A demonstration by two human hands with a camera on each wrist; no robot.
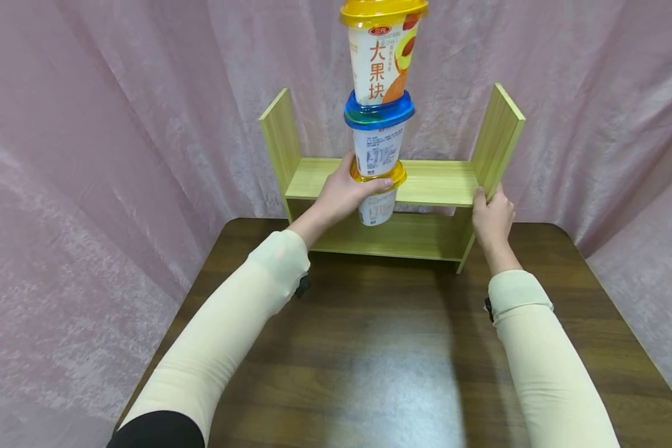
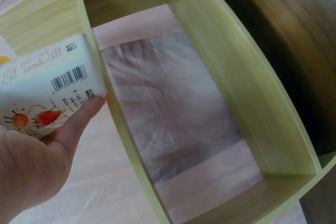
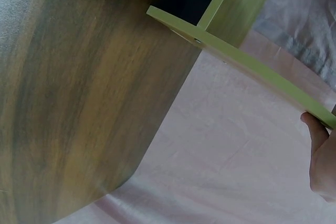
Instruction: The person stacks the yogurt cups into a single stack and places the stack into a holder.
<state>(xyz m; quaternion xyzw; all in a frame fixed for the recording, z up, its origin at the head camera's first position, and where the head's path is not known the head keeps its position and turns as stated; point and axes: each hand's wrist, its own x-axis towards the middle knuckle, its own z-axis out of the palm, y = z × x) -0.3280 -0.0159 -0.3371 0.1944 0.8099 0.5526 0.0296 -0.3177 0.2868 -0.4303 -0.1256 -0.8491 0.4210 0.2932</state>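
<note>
Three lidded yogurt cups form a stack in the head view: a top cup (image 1: 364, 68) with a yellow lid, a middle cup (image 1: 376, 149) with a blue lid, and a bottom cup (image 1: 378, 208) with a yellow lid. My left hand (image 1: 344, 190) grips the bottom cup near its lid, in front of the small wooden shelf's upper board (image 1: 437, 179). In the left wrist view, a printed cup (image 2: 42, 77) with a barcode and strawberry picture overlaps the shelf's edge. My right hand (image 1: 493, 218) holds the shelf's right side panel (image 1: 495, 134), thumb on its near side.
The shelf, with a lower board (image 1: 409, 236) and a left side panel (image 1: 282, 134), stands at the far edge of a dark brown wooden table (image 1: 336, 323). Pink curtains (image 1: 117, 155) hang behind and on both sides.
</note>
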